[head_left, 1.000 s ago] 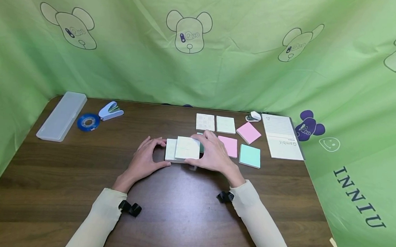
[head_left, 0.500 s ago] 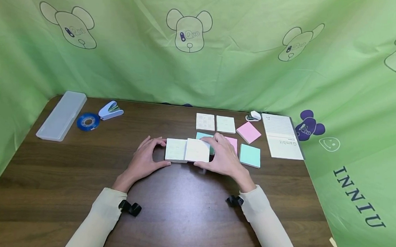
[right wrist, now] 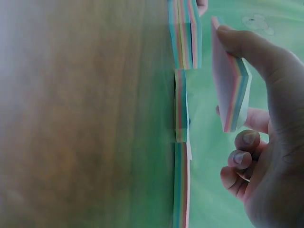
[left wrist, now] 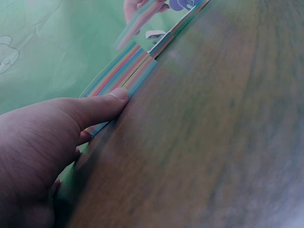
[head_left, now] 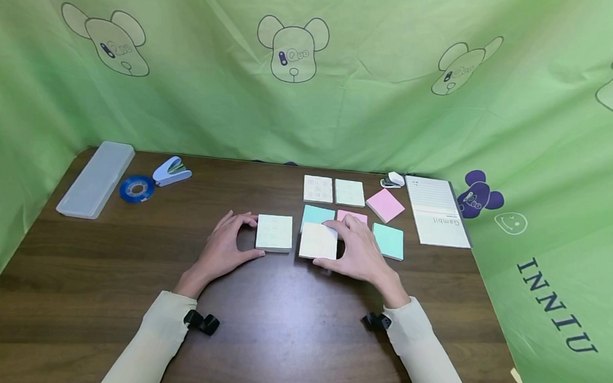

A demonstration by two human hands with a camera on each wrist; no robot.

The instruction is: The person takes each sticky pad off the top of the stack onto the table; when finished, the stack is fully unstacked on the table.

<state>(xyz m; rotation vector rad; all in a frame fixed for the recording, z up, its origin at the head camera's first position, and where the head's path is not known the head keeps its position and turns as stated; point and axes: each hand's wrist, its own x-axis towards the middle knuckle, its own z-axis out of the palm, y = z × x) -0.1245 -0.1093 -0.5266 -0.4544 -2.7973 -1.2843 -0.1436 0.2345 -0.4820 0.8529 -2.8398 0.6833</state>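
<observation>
My left hand [head_left: 228, 242] has its thumb and fingers at the left end of a stack of sticky note pads [head_left: 274, 233] on the table. In the left wrist view the thumb lies along the stack's striped side [left wrist: 126, 71]. Between thumb and fingers, my right hand [head_left: 358, 251] pinches a white-topped sticky note pad [head_left: 318, 241]. The right wrist view has this held pad [right wrist: 230, 83] raised above the table, with pink, yellow and blue layers at its edge. It partly covers a turquoise pad [head_left: 315, 213] and sits to the right of the stack.
Behind my right hand lie two white pads [head_left: 318, 189], pink pads [head_left: 385, 205] and another turquoise pad [head_left: 388, 241]. A notebook [head_left: 437, 212] and a small white stapler [head_left: 392, 180] are back right. At left are a plastic case [head_left: 95, 180], blue tape [head_left: 137, 189] and a blue stapler [head_left: 171, 172].
My right hand has carried the white-topped pad off the top of the stack to the right and slightly nearer to me. The left hand has stayed at the stack.
</observation>
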